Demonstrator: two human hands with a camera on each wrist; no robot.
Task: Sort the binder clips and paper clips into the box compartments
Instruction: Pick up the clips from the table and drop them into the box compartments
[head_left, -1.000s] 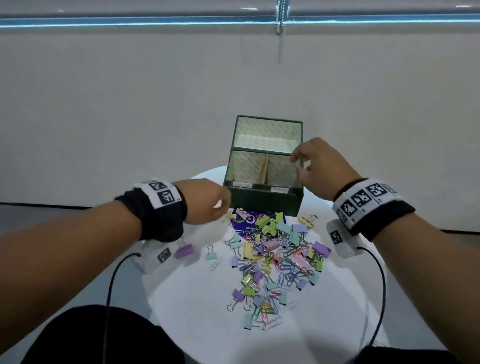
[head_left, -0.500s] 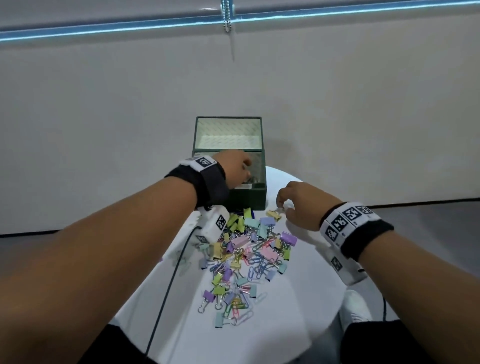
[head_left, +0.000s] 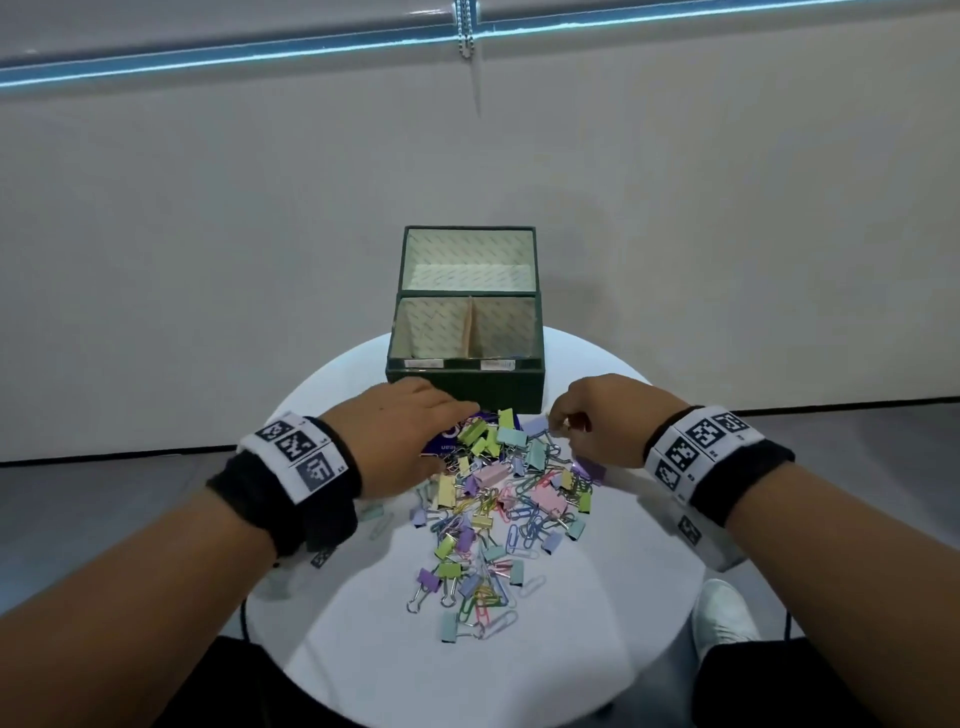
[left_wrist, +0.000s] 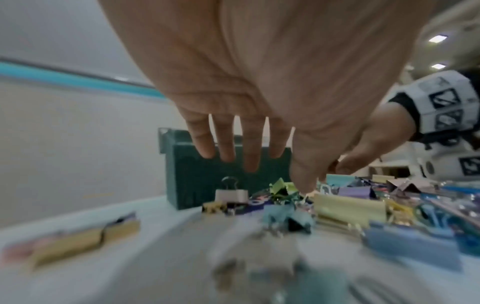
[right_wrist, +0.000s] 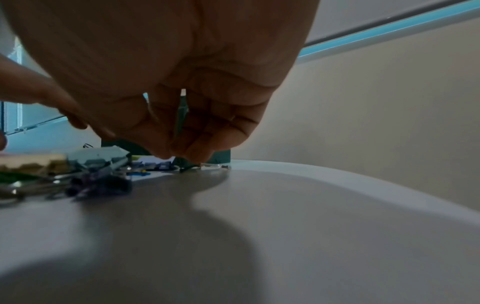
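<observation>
While both hands work the far edge of a heap of pastel binder clips and coloured wire paper clips (head_left: 498, 499) on a round white table (head_left: 467, 665), the head view shows the dark green lidded box (head_left: 465, 384) standing open just beyond, its two front compartments split by a thin divider; what lies inside them cannot be made out. The left hand (head_left: 400, 441) reaches flat over the pile's left corner, covering part of a dark blue printed packet (head_left: 452, 439). The right hand (head_left: 608, 426) curls down at the pile's right corner, fingertips bunched among the clips.

Seen from the left wrist, that hand's fingers (left_wrist: 249, 148) hang straight and slightly spread above the clips, holding nothing, with the box front behind them and a pale binder clip (left_wrist: 231, 194) standing upright near its base.

Seen from the right wrist, the fingers (right_wrist: 197, 148) are drawn narrow to a pinch at the table surface beside a thin wire clip (right_wrist: 214, 165); whether they have it gripped cannot be told.

Judging by the large heap, the sorting is early, and this is a picking step. Next, each hand needs a firm pinch on a single clip, a lift clear of the tangle, and a carry over the box rim to the compartment for its kind.
</observation>
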